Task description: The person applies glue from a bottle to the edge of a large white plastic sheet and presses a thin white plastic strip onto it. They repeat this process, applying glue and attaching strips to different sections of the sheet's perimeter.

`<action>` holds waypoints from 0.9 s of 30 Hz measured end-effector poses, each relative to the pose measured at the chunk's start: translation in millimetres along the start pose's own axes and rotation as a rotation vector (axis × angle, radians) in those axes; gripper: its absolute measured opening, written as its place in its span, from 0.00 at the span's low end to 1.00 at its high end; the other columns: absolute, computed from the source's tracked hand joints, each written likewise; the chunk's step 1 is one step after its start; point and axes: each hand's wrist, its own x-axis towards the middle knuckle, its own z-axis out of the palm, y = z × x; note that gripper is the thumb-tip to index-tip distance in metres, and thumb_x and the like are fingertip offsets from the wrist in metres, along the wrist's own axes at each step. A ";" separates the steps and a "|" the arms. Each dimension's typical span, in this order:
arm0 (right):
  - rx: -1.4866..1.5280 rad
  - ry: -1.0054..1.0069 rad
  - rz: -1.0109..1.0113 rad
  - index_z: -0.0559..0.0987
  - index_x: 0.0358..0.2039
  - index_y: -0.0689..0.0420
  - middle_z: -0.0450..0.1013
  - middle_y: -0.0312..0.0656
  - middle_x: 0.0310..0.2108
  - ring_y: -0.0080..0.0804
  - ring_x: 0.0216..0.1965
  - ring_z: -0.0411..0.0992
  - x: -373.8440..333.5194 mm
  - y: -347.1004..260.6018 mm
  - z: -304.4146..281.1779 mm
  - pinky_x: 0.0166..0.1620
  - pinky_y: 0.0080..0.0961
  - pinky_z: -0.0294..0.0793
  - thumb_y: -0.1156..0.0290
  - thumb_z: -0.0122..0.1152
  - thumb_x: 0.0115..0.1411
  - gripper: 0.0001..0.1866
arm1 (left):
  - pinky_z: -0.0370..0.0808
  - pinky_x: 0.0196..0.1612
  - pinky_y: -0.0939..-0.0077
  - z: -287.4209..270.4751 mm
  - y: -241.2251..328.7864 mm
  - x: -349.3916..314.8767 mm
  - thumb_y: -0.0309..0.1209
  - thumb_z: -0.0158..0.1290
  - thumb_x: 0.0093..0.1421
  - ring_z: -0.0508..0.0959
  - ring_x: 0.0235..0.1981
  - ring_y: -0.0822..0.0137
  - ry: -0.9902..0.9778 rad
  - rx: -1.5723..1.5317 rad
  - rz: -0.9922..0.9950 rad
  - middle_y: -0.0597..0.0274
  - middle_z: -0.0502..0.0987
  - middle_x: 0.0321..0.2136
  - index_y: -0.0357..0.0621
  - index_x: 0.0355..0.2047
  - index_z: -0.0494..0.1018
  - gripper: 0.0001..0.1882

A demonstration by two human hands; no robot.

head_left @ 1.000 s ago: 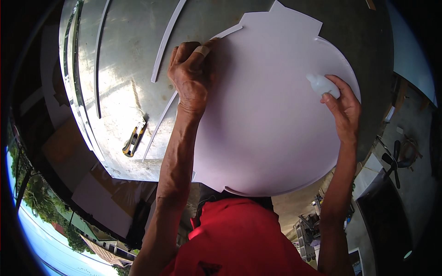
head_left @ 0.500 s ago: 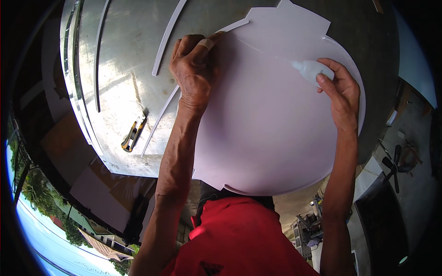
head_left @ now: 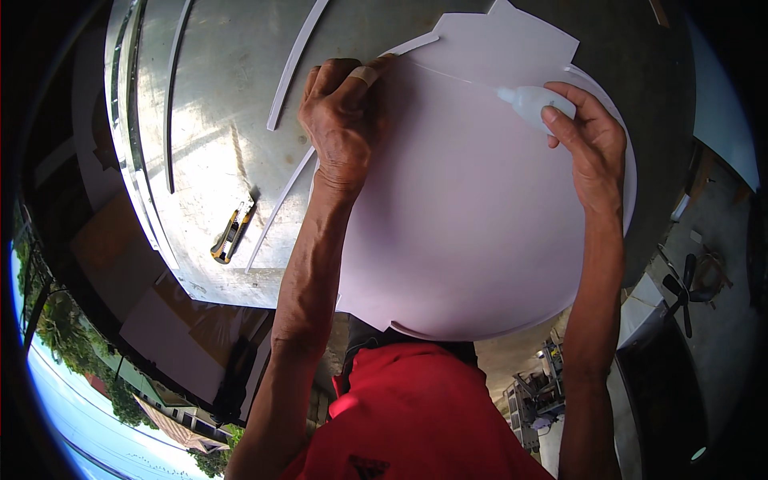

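Moved: since the first earlier frame, our right hand [head_left: 598, 136] has carried the white bottle [head_left: 532, 104] up and leftward, while our left hand [head_left: 340, 120] keeps almost the same place.
Right grip: we pinch the bottle between thumb and fingers, its nozzle pointing left; the fingers behind it are partly hidden.
Left grip: our fingers are curled, palm down, a pale bandage [head_left: 364, 75] around one; the index fingertip reaches the white edge strip [head_left: 418, 45] at upper centre. We cannot tell whether the thumb pinches it, since the back of the hand covers the underside.
Arms: both forearms rise from the lower edge of the frame, the left slanting slightly rightward, the right nearly upright.
Bottle's place: right of upper centre, over the broad white panel [head_left: 472, 208].
Pale line: a thin pale line [head_left: 448, 74] runs between the nozzle and the edge strip, too faint to follow at its ends.
Panel: it fills the centre, its left side partly covered by our left arm, its top corner close to the frame's upper edge.
Tabletop: on the metal table [head_left: 216, 88] at left lie a yellow-and-black cutter [head_left: 232, 234] and a long white strip [head_left: 296, 68], cut off at the top.
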 end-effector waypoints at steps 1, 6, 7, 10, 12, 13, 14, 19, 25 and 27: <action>-0.006 0.007 0.001 0.83 0.55 0.67 0.82 0.45 0.44 0.23 0.40 0.75 -0.1 -1.1 0.3 0.39 0.22 0.74 0.64 0.73 0.64 0.24 | 0.78 0.40 0.67 -0.3 0.1 0.4 0.17 0.64 0.44 0.79 0.33 0.60 -0.005 -0.013 -0.003 0.64 0.79 0.29 0.51 0.43 0.90 0.25; 0.030 0.062 -0.053 0.84 0.52 0.67 0.78 0.38 0.30 0.20 0.29 0.71 -0.8 -5.0 7.1 0.35 0.19 0.70 0.63 0.76 0.62 0.24 | 0.78 0.40 0.67 -0.4 1.9 -0.4 0.17 0.65 0.43 0.78 0.33 0.60 -0.001 0.000 -0.022 0.63 0.79 0.30 0.51 0.43 0.90 0.25; 0.033 0.065 -0.053 0.84 0.52 0.67 0.78 0.38 0.30 0.20 0.29 0.71 -1.3 -5.5 7.4 0.35 0.19 0.70 0.64 0.76 0.62 0.24 | 0.77 0.40 0.67 -0.1 1.3 -1.1 0.17 0.65 0.43 0.78 0.34 0.60 0.000 0.005 -0.025 0.63 0.79 0.30 0.50 0.43 0.90 0.25; 0.037 0.083 -0.048 0.84 0.52 0.68 0.78 0.38 0.29 0.19 0.29 0.70 -2.6 -6.6 9.2 0.35 0.19 0.69 0.64 0.76 0.61 0.24 | 0.77 0.40 0.67 -1.0 2.0 -0.1 0.17 0.65 0.42 0.78 0.34 0.60 -0.014 0.022 -0.027 0.63 0.79 0.30 0.50 0.43 0.90 0.25; 0.032 0.092 -0.050 0.84 0.52 0.68 0.77 0.37 0.29 0.19 0.29 0.70 -2.8 -6.2 9.1 0.35 0.19 0.69 0.64 0.76 0.61 0.24 | 0.78 0.40 0.67 -1.1 1.9 0.3 0.18 0.65 0.42 0.78 0.34 0.60 -0.008 0.012 -0.021 0.63 0.79 0.30 0.50 0.43 0.90 0.25; 0.029 0.096 -0.051 0.84 0.52 0.68 0.77 0.37 0.29 0.19 0.29 0.70 -3.1 -5.9 9.1 0.35 0.19 0.69 0.64 0.76 0.61 0.24 | 0.78 0.40 0.67 -1.1 1.9 0.3 0.18 0.65 0.42 0.78 0.34 0.60 -0.005 0.006 -0.019 0.64 0.79 0.30 0.50 0.43 0.90 0.25; 0.034 0.101 -0.051 0.84 0.52 0.68 0.77 0.37 0.29 0.19 0.28 0.70 -3.4 -5.6 9.4 0.35 0.19 0.69 0.64 0.76 0.61 0.24 | 0.78 0.40 0.67 -1.3 2.3 0.2 0.18 0.65 0.42 0.78 0.34 0.60 -0.007 0.013 -0.020 0.64 0.79 0.30 0.51 0.43 0.90 0.25; 0.056 0.123 -0.066 0.85 0.52 0.67 0.77 0.37 0.29 0.19 0.28 0.70 -4.5 -5.5 11.2 0.35 0.19 0.69 0.65 0.76 0.61 0.24 | 0.78 0.41 0.66 -0.4 1.8 0.7 0.18 0.66 0.43 0.78 0.34 0.60 -0.003 0.051 0.004 0.64 0.79 0.30 0.51 0.43 0.90 0.24; 0.053 0.138 -0.070 0.85 0.52 0.66 0.78 0.37 0.31 0.19 0.29 0.70 -6.0 -6.9 12.0 0.36 0.19 0.70 0.66 0.76 0.61 0.22 | 0.78 0.40 0.66 -1.1 1.6 -0.1 0.18 0.66 0.45 0.79 0.33 0.59 -0.003 0.023 -0.012 0.63 0.80 0.31 0.51 0.43 0.90 0.23; 0.051 0.146 -0.072 0.85 0.52 0.66 0.79 0.37 0.32 0.18 0.29 0.69 -6.2 -6.3 11.4 0.36 0.19 0.70 0.66 0.76 0.61 0.22 | 0.78 0.40 0.66 -1.0 1.7 0.5 0.18 0.66 0.45 0.79 0.34 0.59 -0.004 0.037 -0.004 0.63 0.80 0.31 0.51 0.42 0.90 0.23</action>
